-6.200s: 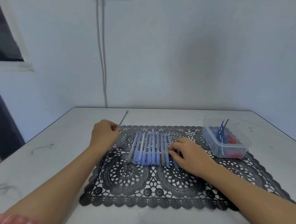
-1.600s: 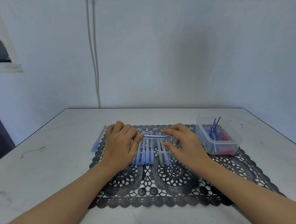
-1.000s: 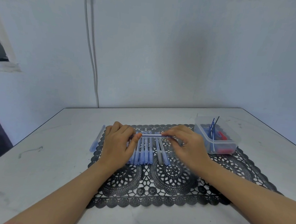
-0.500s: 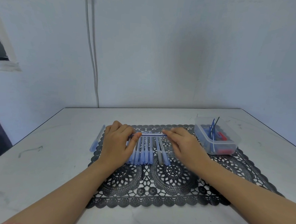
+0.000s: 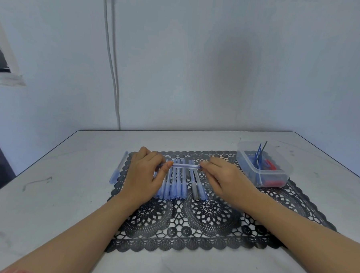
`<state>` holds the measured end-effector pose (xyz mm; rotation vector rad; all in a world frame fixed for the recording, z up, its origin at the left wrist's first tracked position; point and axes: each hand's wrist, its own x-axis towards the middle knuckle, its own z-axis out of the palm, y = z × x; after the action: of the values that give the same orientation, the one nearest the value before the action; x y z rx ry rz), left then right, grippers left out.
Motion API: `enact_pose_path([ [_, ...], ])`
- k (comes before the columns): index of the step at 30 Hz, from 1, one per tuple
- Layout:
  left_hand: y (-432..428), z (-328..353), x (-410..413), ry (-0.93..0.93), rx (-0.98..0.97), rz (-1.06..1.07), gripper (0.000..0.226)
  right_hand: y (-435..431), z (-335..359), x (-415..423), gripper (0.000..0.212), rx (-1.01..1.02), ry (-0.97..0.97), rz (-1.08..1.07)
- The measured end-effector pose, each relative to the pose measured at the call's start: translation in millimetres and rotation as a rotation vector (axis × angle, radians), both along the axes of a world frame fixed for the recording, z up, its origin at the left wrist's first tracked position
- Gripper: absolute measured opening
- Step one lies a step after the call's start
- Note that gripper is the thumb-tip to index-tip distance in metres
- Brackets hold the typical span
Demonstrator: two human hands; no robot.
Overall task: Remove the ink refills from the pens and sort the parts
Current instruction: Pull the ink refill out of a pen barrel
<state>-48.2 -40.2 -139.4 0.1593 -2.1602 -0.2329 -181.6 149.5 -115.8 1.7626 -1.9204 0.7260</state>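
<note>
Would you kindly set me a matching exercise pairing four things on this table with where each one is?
Things:
1. held pen
2. lone pen
3. plastic tub
4. row of pens

Places:
A. on the far right corner of the mat
B. alone at the mat's left edge
C. pinched at its ends by the left hand and the right hand
D. side by side on the mat, between the hands

Pairs: 1-C, 2-B, 3-A, 4-D.
</note>
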Motion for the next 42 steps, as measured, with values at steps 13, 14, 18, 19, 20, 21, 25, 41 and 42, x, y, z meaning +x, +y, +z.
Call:
enact_pose_path([
  [13, 0.1, 0.3, 0.1, -0.008, 0.048, -0.02, 0.029, 1.2, 0.1, -4.9, 0.047, -0.046, -0.121, -0.077],
  [14, 0.3, 0.4, 0.0, -0.004, 0.054, -0.017, 0.028, 1.7, 0.2, -4.0, 0.047, -0.043, -0.142, -0.098],
  [18, -1.5, -1.2, -1.0, 0.014, 0.074, 0.024, 0.028, 2.0, 0.7, -3.2, 0.042, -0.117, -0.31, -0.065],
  [19, -2.7, -1.8, -1.3, 0.016, 0.087, 0.05, 0.032, 2.2, 0.7, -3.7, 0.041, -0.132, -0.337, -0.06],
  [20, -4.1, -2.6, -1.8, 0.015, 0.106, 0.079, 0.036, 2.3, 0.2, -5.0, 0.043, -0.135, -0.349, -0.071],
  [21, -5.5, -3.5, -2.3, 0.014, 0.125, 0.105, 0.04, 1.7, 0.2, -6.5, 0.047, -0.126, -0.353, -0.094],
  [25, -10.8, -6.8, -3.7, 0.017, 0.169, 0.159, 0.049, -2.8, -2.8, -13.0, 0.061, -0.038, -0.333, -0.198],
  [41, -9.4, -6.3, -3.3, -0.028, 0.183, 0.177, 0.049, -5.8, -6.3, -14.7, 0.026, 0.229, -0.217, -0.203],
  [42, -9.0, -6.2, -3.1, -0.033, 0.184, 0.175, 0.048, -6.4, -7.7, -15.8, 0.024, 0.224, -0.217, -0.185],
])
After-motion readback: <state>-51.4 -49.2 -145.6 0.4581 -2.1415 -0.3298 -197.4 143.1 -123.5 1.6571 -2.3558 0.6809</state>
